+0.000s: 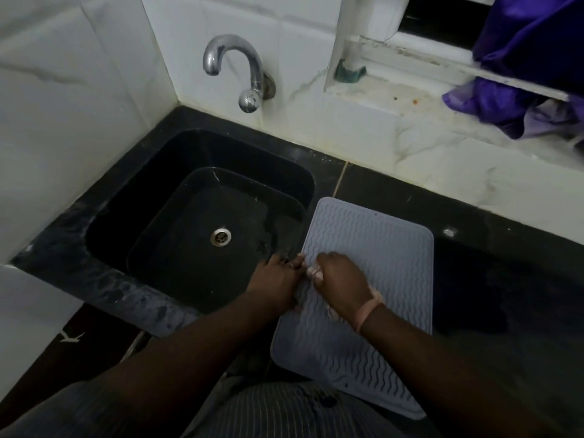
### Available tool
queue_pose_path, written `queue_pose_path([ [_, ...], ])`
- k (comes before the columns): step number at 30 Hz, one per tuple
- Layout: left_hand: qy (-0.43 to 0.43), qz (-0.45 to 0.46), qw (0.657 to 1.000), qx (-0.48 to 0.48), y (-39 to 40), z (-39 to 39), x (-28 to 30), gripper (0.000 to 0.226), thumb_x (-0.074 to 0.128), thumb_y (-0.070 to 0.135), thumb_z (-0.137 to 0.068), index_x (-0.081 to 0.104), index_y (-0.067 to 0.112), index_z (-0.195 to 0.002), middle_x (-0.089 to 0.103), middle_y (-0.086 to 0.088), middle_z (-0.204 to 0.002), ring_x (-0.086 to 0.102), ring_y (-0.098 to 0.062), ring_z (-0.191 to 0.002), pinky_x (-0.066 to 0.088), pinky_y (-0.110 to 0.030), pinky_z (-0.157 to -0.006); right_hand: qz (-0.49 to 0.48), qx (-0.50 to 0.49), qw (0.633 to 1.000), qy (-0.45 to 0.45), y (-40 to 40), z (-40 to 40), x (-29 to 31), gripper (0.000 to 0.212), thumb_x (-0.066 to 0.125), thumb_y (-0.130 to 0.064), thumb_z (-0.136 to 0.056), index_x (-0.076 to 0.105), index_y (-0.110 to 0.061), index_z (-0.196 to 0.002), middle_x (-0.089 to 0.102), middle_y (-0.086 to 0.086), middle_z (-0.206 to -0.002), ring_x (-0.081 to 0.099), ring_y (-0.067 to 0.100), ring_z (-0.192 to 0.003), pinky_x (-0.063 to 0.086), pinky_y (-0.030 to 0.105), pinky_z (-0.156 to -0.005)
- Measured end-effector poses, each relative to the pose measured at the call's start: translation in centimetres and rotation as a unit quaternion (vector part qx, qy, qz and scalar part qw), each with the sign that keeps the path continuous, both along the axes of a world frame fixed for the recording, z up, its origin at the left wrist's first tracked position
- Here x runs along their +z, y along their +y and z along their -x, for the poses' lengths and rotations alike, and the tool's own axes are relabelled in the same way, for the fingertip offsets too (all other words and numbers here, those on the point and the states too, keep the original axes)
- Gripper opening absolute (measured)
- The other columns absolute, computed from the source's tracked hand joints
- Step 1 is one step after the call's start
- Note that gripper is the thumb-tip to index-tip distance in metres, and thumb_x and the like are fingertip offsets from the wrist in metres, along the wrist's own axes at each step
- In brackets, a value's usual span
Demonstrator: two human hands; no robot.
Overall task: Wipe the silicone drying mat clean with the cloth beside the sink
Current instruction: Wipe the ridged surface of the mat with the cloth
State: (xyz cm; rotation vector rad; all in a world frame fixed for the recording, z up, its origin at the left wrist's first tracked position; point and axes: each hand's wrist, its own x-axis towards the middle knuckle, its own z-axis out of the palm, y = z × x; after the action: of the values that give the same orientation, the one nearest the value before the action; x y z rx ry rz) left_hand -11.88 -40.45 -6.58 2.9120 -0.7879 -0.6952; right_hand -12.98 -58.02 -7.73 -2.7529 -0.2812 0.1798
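The grey wavy-ribbed mat (363, 279) is lying on the black counter (493, 248), left edge just beside the sink (177, 216). My right hand (341, 279) is curling round a pale cloth (314, 272); my left hand (278, 279) is pinching the mat's edge.

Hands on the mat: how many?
2. The left hand holds the mat at its left edge, beside the sink. The right hand is on the mat near that edge, its grip on a small pale cloth, mostly hidden.

Your mat (363, 279) lies on the counter (489, 263), just right of the sink (158, 191); the tap (243, 67) stands behind the sink.
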Motion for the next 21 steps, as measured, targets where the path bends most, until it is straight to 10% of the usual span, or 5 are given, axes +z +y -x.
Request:
queue_pose_path([
  [10,-0.035,-0.001,0.999,0.028,-1.6,-2.3,1.6,0.062,0.07,0.041,-0.086,0.052,0.022,-0.141,0.055,-0.002,-0.144,0.041,-0.029,-0.13,0.035,-0.041,-0.104,0.025,-0.014,0.999,-0.025,-0.7,-4.2,0.2,0.019,0.058,-0.033,-0.099,0.064,-0.016,-0.104,0.064,0.004,-0.098,0.06,0.021,-0.09,0.052,0.035,-0.079],
  [15,0.052,0.012,0.998,0.036,-2.1,-5.4,0.8,0.109,0.079,0.044,-0.08,0.011,0.026,-0.162,0.004,0.003,-0.171,0.012,-0.038,-0.152,0.024,-0.058,-0.117,0.013,0.03,0.999,-0.003,-0.7,-1.6,-1.0,0.027,0.045,-0.04,-0.101,0.063,-0.019,-0.104,0.065,0.003,-0.098,0.06,0.02,-0.09,0.051,0.035,-0.078],
  [21,0.059,-0.025,0.998,-0.002,-1.8,-6.5,-0.2,0.12,0.084,0.053,-0.071,0.009,0.029,-0.163,0.001,0.007,-0.171,0.007,-0.035,-0.155,0.017,-0.058,-0.118,0.035,-0.012,0.999,-0.027,-2.0,-7.4,-0.1,0.02,0.059,-0.028,-0.097,0.064,-0.013,-0.109,0.065,0.008,-0.104,0.061,0.025,-0.097,0.051,0.037,-0.083],
])
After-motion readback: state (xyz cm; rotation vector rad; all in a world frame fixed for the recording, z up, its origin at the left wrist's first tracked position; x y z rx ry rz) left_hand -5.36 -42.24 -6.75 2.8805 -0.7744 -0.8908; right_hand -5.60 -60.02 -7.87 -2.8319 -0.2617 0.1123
